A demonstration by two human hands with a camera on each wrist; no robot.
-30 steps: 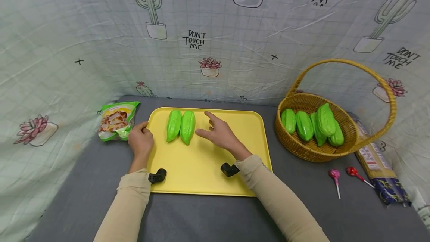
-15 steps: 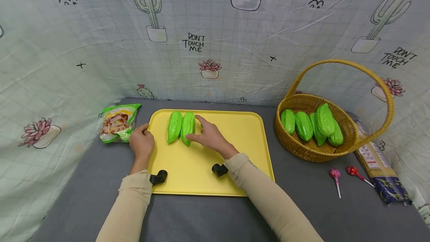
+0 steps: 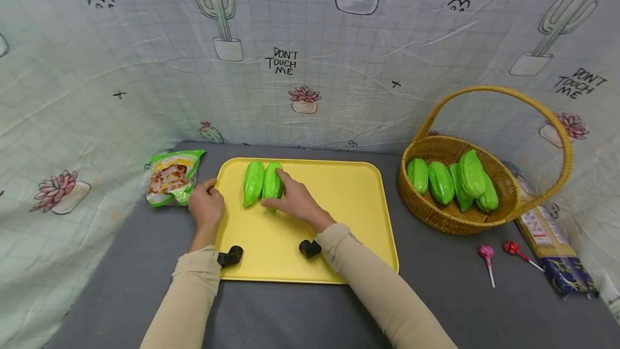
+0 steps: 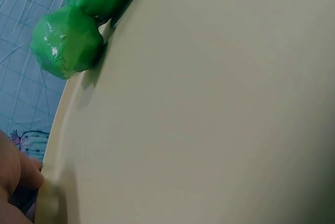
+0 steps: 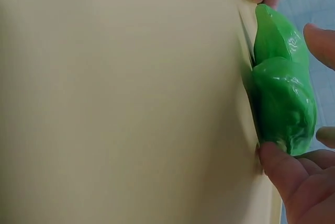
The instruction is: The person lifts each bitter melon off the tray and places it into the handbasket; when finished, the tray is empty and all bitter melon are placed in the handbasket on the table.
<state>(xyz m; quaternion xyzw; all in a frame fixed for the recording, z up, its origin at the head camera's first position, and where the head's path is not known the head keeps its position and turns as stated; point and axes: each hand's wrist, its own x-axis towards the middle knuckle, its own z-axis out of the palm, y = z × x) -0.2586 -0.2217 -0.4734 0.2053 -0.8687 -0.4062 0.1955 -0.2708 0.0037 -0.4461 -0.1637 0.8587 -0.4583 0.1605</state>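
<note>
The right green gourd (image 3: 272,183) lies on the yellow tray (image 3: 339,220), touching a second green gourd (image 3: 254,189) on its far side from the right hand (image 3: 294,202), whose thumb and fingers curl around it. The left hand (image 3: 207,208) grips the tray's left edge, fingers curled over the rim. Beyond that hand lies a snack bag (image 3: 169,178) on the counter (image 3: 300,311). Well to the right of the right hand stands a wicker basket (image 3: 455,220) of gourds.

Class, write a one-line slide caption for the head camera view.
Right hand grips one of two green gourds on a yellow tray; left hand holds the tray's edge.
</note>
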